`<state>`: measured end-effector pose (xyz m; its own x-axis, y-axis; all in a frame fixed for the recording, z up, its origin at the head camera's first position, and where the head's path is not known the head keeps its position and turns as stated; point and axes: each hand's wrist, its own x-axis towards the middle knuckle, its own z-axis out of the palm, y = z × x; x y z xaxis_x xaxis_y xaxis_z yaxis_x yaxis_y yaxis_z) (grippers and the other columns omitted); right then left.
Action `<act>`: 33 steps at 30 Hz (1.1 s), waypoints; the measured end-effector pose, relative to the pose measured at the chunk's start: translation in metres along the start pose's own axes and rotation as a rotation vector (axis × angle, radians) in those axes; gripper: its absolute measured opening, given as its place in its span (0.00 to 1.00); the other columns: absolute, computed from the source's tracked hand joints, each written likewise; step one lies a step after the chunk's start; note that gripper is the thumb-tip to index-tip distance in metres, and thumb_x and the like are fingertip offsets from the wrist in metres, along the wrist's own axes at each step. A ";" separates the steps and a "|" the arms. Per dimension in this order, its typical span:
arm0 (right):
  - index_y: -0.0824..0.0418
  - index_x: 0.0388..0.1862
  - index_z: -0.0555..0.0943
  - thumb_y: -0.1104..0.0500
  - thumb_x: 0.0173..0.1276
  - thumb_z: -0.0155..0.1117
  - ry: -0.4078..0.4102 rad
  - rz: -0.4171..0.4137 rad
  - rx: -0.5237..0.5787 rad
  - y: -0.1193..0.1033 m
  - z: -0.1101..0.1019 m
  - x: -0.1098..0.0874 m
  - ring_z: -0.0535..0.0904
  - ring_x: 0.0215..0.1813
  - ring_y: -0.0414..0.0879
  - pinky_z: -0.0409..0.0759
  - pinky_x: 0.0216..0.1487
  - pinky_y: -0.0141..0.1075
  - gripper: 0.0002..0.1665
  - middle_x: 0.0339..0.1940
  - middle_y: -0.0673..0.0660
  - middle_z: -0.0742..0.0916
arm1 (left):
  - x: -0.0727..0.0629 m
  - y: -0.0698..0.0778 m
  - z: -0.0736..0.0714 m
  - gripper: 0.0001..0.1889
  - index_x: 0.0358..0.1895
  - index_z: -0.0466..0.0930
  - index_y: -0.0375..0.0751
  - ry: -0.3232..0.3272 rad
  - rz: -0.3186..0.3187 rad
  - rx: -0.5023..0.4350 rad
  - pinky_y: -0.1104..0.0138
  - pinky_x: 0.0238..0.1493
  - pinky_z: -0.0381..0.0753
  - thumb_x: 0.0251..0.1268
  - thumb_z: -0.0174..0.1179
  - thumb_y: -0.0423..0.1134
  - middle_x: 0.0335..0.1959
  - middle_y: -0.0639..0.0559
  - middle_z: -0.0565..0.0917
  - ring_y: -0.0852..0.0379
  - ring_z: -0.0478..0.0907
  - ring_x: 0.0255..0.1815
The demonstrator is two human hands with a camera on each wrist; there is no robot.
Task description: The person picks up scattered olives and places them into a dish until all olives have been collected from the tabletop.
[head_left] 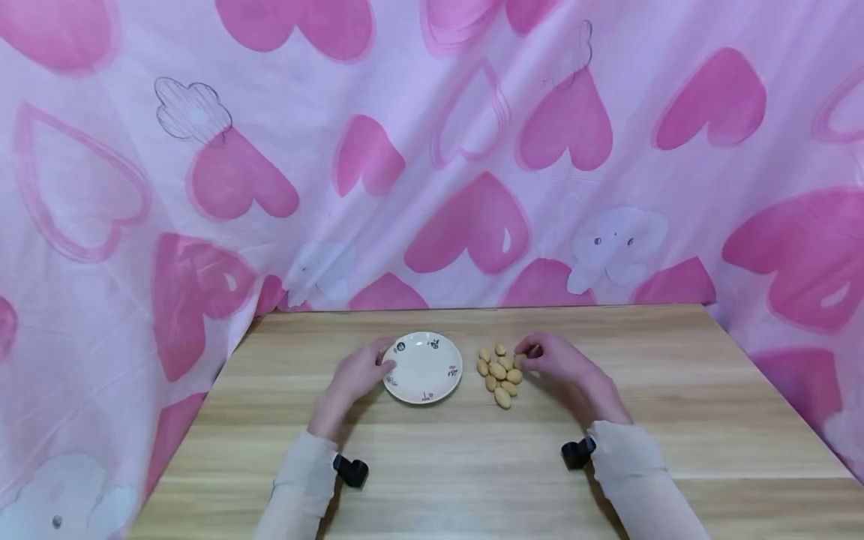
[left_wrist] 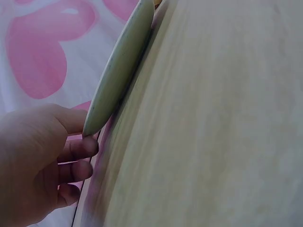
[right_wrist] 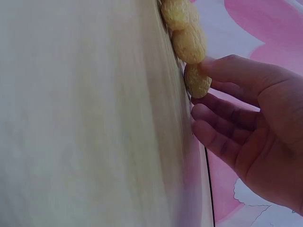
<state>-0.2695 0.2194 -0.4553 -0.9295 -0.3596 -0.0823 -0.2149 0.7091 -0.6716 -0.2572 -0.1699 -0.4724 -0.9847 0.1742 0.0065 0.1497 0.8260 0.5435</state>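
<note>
A round white plate (head_left: pixel 423 369) with small printed motifs around its rim lies on the table. My left hand (head_left: pixel 358 372) grips its left edge, thumb on the rim and fingers at the side and underneath; the left wrist view shows the plate's outer side (left_wrist: pixel 120 71). Right of the plate sits a loose cluster of tan, wrinkled, oval nuts that look like walnuts (head_left: pixel 497 371). My right hand (head_left: pixel 559 360) is at the cluster's right side. In the right wrist view its thumb and index finger pinch one walnut (right_wrist: pixel 198 81), low by the tabletop beside others.
The wood-grain table (head_left: pixel 459 480) ends at the back against a pink heart-patterned cloth (head_left: pixel 472 225), which also hangs at both sides. A small black camera (head_left: pixel 352 471) is strapped to the left wrist, another black camera (head_left: pixel 578 454) to the right.
</note>
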 end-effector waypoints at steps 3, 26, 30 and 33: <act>0.60 0.49 0.84 0.56 0.67 0.67 0.015 0.012 0.006 -0.002 0.000 0.002 0.79 0.46 0.47 0.80 0.50 0.41 0.14 0.43 0.54 0.86 | 0.003 0.000 -0.002 0.27 0.69 0.72 0.46 0.009 0.008 0.011 0.65 0.28 0.70 0.67 0.62 0.44 0.27 0.54 0.80 0.58 0.72 0.25; 0.58 0.42 0.84 0.55 0.62 0.71 0.050 -0.025 -0.047 0.007 -0.002 0.001 0.78 0.40 0.46 0.77 0.43 0.38 0.12 0.36 0.52 0.85 | 0.001 0.002 0.005 0.26 0.67 0.73 0.48 0.016 -0.013 0.013 0.59 0.38 0.76 0.66 0.63 0.45 0.33 0.53 0.85 0.59 0.77 0.31; 0.58 0.44 0.84 0.53 0.62 0.71 0.051 -0.008 -0.046 0.003 -0.004 0.000 0.79 0.42 0.47 0.78 0.45 0.39 0.14 0.39 0.53 0.86 | 0.001 0.001 0.002 0.26 0.67 0.73 0.49 0.021 -0.015 0.019 0.57 0.40 0.77 0.66 0.63 0.45 0.35 0.53 0.86 0.58 0.79 0.33; 0.59 0.47 0.84 0.53 0.62 0.71 0.062 -0.022 -0.054 -0.001 -0.005 -0.001 0.80 0.44 0.47 0.78 0.46 0.40 0.17 0.41 0.53 0.86 | -0.001 0.002 0.000 0.26 0.67 0.73 0.50 0.024 -0.019 0.027 0.56 0.40 0.77 0.66 0.63 0.45 0.35 0.52 0.86 0.57 0.79 0.33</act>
<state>-0.2702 0.2219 -0.4512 -0.9407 -0.3386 -0.0212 -0.2498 0.7335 -0.6321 -0.2560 -0.1688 -0.4715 -0.9892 0.1456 0.0168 0.1330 0.8432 0.5210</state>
